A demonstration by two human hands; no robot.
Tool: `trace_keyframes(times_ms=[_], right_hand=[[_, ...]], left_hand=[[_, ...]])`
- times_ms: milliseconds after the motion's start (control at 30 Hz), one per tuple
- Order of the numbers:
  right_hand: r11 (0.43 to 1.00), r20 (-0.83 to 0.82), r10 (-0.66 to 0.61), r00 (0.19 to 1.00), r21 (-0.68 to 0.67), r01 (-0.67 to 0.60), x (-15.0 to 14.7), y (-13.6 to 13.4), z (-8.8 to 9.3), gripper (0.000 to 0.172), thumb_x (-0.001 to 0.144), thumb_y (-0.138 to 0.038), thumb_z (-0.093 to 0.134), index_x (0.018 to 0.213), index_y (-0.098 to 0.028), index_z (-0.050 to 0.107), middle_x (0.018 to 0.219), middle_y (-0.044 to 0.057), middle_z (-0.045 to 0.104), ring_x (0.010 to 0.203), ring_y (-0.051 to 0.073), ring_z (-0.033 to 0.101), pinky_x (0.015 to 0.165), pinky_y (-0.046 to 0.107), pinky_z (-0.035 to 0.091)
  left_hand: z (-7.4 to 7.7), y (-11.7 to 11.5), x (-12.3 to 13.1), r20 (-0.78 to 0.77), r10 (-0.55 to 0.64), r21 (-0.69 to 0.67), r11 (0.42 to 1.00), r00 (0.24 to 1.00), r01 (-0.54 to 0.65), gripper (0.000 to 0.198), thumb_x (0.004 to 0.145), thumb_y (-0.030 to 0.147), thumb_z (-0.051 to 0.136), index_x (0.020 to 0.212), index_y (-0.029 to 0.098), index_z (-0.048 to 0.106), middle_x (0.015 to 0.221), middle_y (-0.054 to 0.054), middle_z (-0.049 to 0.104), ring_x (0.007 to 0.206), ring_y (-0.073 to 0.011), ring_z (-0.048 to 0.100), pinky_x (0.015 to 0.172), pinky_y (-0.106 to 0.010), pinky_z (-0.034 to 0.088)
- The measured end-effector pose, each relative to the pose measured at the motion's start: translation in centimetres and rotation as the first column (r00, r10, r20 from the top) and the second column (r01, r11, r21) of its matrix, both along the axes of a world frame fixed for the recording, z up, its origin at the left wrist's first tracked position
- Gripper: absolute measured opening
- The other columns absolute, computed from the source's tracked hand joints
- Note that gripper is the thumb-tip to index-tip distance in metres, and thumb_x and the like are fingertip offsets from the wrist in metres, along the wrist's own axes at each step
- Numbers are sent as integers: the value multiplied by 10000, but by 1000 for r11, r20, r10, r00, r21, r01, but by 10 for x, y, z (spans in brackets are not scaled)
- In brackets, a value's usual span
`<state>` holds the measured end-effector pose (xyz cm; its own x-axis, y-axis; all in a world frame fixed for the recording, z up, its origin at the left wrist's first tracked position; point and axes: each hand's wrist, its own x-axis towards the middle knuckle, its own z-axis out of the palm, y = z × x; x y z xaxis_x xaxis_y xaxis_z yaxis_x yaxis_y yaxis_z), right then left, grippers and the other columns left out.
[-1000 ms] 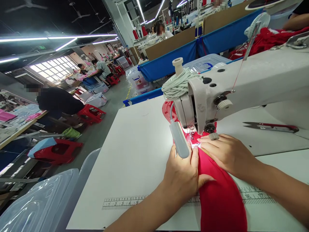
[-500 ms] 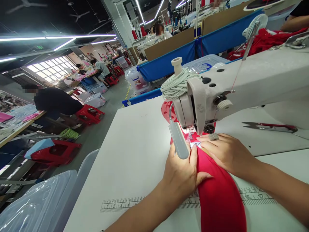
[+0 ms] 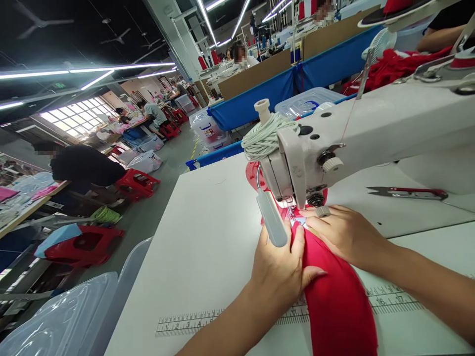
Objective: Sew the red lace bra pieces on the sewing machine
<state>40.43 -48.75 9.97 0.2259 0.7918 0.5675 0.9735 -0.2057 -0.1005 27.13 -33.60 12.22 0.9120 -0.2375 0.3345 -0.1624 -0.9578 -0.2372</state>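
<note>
A strip of red fabric [image 3: 336, 301] runs from the table's near edge up under the needle of a white sewing machine [image 3: 371, 133]. My left hand [image 3: 280, 269] lies flat on the fabric's left side, fingers stretched toward the presser foot, thumb spread over the cloth. My right hand [image 3: 347, 235] presses flat on the fabric's right side, fingertips beside the needle. A small white label [image 3: 299, 221] sits between my fingertips under the foot. A grey lamp tube [image 3: 271, 217] hangs over my left fingers.
Red-handled thread snips [image 3: 408, 193] lie on the white table [image 3: 208, 237] at the right. A printed ruler [image 3: 193, 321] marks the near edge. Clear plastic bins [image 3: 63, 321] stand at lower left. Other people work at tables beyond the aisle, with red stools [image 3: 135, 183].
The fabric has fed slightly forward under the needle with both hands following it. The view has shifted a little down and to the left.
</note>
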Motion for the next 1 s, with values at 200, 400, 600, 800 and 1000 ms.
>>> trace_keyframes(times_ms=[200, 400, 600, 800, 1000], right_hand=[[999, 16, -20, 1000, 25, 20, -1, 3, 1, 272, 905, -72, 407, 731, -177, 588, 825, 65, 699, 709, 176, 590, 666, 305, 424], [999, 26, -31, 999, 12, 31, 0, 3, 1, 266, 922, -90, 417, 751, -175, 602, 845, 67, 693, 766, 184, 591, 700, 306, 432], [999, 13, -37, 999, -15, 38, 0, 3, 2, 271, 914, -84, 417, 753, -180, 613, 844, 69, 688, 705, 179, 569, 653, 307, 440], [999, -4, -7, 1000, 41, 7, 0, 2, 1, 349, 887, -8, 383, 988, -171, 675, 975, 82, 726, 763, 184, 631, 701, 325, 511], [979, 9, 175, 984, 100, -175, -4, -3, 4, 354, 850, 17, 395, 978, -167, 668, 1089, 98, 718, 949, 209, 675, 794, 370, 576]], left_hand=[[0, 1, 0, -14, -3, 40, 999, 1000, 3, 726, 936, 661, 376, 1277, 55, 585, 1222, -200, 643, 1072, -358, 613, 929, -541, 481], [0, 2, 2, -52, 12, 0, 1000, 999, -12, 695, 914, 650, 451, 1291, 78, 569, 1277, -195, 610, 1115, -350, 592, 932, -534, 488], [5, 8, 2, -52, 1, -142, 990, 999, -9, 562, 917, 542, 511, 1248, 93, 587, 1183, -187, 644, 1077, -342, 608, 873, -496, 521], [15, 44, 23, -21, 171, -486, 859, 985, -159, 215, 916, 204, 439, 1050, 180, 605, 995, -94, 670, 884, -223, 648, 754, -373, 559], [10, 49, 14, -196, 146, -242, 951, 970, -192, 278, 942, 378, 515, 1112, 185, 622, 1106, -100, 683, 1072, -260, 630, 991, -454, 483]])
